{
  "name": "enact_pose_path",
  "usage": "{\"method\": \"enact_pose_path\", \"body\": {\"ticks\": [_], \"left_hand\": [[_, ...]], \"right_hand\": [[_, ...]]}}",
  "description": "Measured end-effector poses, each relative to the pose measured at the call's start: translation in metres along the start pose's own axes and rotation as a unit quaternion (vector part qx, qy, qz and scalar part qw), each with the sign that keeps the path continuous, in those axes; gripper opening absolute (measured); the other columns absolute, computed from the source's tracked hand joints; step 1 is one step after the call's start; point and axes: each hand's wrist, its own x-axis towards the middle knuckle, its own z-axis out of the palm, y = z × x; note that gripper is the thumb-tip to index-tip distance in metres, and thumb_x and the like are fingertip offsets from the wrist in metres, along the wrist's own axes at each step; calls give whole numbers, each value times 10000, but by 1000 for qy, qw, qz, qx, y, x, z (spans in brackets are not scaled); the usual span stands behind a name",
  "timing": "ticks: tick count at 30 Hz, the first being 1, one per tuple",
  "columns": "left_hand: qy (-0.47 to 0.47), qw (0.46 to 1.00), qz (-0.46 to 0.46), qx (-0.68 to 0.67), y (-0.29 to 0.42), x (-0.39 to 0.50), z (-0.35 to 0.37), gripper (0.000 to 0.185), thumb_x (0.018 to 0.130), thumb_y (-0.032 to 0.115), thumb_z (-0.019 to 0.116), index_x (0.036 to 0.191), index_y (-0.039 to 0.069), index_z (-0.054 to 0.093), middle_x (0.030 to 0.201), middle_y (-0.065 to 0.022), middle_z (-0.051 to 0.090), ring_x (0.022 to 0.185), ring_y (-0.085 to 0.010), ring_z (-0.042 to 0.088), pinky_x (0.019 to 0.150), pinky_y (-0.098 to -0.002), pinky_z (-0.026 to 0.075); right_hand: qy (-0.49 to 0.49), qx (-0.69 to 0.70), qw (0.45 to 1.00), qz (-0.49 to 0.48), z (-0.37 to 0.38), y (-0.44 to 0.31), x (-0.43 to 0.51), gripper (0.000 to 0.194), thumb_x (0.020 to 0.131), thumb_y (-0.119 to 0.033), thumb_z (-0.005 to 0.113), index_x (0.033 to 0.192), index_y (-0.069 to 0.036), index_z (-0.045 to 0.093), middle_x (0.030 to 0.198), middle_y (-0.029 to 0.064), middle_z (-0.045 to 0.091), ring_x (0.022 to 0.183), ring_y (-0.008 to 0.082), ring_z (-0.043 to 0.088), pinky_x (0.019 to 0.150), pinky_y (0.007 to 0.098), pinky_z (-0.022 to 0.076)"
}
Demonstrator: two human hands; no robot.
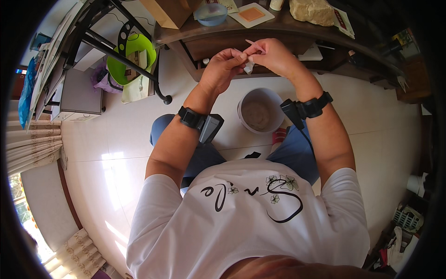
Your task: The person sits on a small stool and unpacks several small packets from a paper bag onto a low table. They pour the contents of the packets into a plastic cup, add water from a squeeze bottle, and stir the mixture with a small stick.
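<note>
My left hand (226, 66) and my right hand (270, 54) meet fingertip to fingertip in front of the dark wooden cabinet. Between their fingers is a small whitish piece (248, 67), perhaps paper or plastic, hanging just below the fingertips. A thin pale pink pointed stick-like tool (255, 45) is held in my right hand, its tip sticking out to the upper left. Below the hands a light grey bucket (240, 111) stands on the floor, with greyish matter at its bottom. What the fingertips pinch is partly hidden.
On the cabinet top (223, 33) are a blue translucent bowl (211, 14), a white board with an orange square (251, 14), a brown paper bag (169, 14) and a large stone (311, 12). At left, a green basket (116, 68) stands behind a black metal frame (139, 69).
</note>
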Motion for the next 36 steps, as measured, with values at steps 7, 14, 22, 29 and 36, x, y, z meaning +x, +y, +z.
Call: {"method": "enact_pose_path", "body": {"ticks": [7, 14, 22, 29, 36], "left_hand": [[17, 999, 14, 31, 1, -2, 6, 86, 944, 140, 654, 947, 54, 657, 891, -28, 678, 799, -108, 613, 746, -246, 503], [18, 999, 15, 37, 3, -4, 7, 119, 959, 135, 607, 995, 31, 652, 974, -60, 681, 892, -148, 634, 826, -276, 507], [18, 999, 21, 47, 3, -4, 7, 120, 955, 122, 588, 1000, 29, 647, 979, -53, 680, 895, -151, 636, 832, -284, 508], [4, 999, 26, 39, 3, -4, 8, 115, 959, 111, 574, 1000, 27, 641, 993, -54, 679, 905, -150, 637, 832, -281, 506], [18, 998, 33, 44, 2, -5, 10, 112, 955, 138, 597, 983, 34, 630, 945, -67, 674, 875, -147, 641, 818, -289, 536]], "right_hand": [[22, -25, 999, 13, -1, -2, -2, 147, 834, -41, 641, 944, -3, 730, 841, 63, 723, 749, 111, 636, 697, 279, 506], [31, -27, 999, 5, 1, 0, -1, 143, 837, -45, 639, 941, 0, 727, 856, 74, 730, 751, 120, 651, 691, 278, 520], [37, -36, 999, -1, 1, 1, -2, 166, 831, -65, 634, 950, -2, 731, 858, 74, 730, 766, 124, 655, 702, 284, 516], [31, -30, 999, 10, 0, -1, -2, 173, 831, -80, 630, 951, -9, 732, 851, 71, 728, 760, 124, 649, 700, 287, 511], [34, -48, 998, -13, 1, 0, -3, 168, 838, -105, 633, 936, -10, 731, 831, 66, 721, 748, 122, 643, 694, 286, 507]]}}
